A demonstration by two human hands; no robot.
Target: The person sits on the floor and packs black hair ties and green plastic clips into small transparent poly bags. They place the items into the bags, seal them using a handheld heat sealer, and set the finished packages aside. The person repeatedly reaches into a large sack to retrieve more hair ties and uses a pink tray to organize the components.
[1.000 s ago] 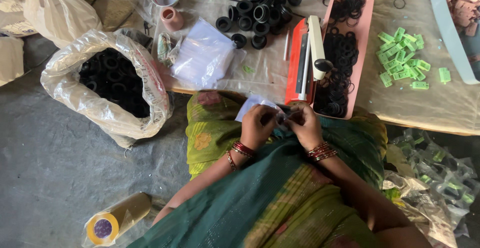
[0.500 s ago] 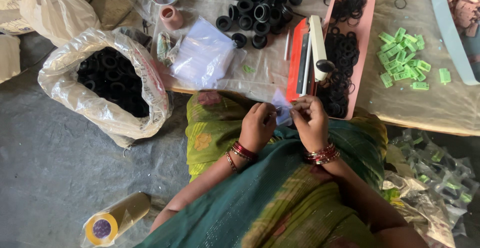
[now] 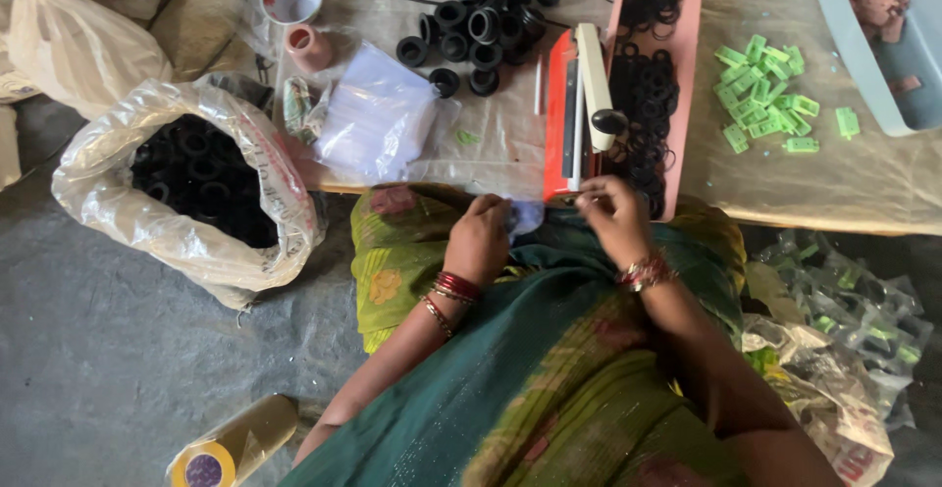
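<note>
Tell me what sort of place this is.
Probably a small home workshop for packing parts by hand. A sack full of black rings sits on the floor, green clips lie piled on the low table, and both hands hold a small clear bag.

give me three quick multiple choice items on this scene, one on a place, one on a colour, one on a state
1. Where does the open sack of black rings stand?
A. on the table
B. on the floor by the person's left side
C. in the pink tray

2. What colour are the small clips spread on the table?
A. green
B. red
C. white

3. What does the left hand do?
A. lies flat on the floor
B. holds a small clear bag at the table's edge
C. lifts the cup

Key: 1 B, the sack sits on the grey floor; 2 A, they are bright green; 3 B, its fingers are closed on the bag, across from the right hand.
</note>
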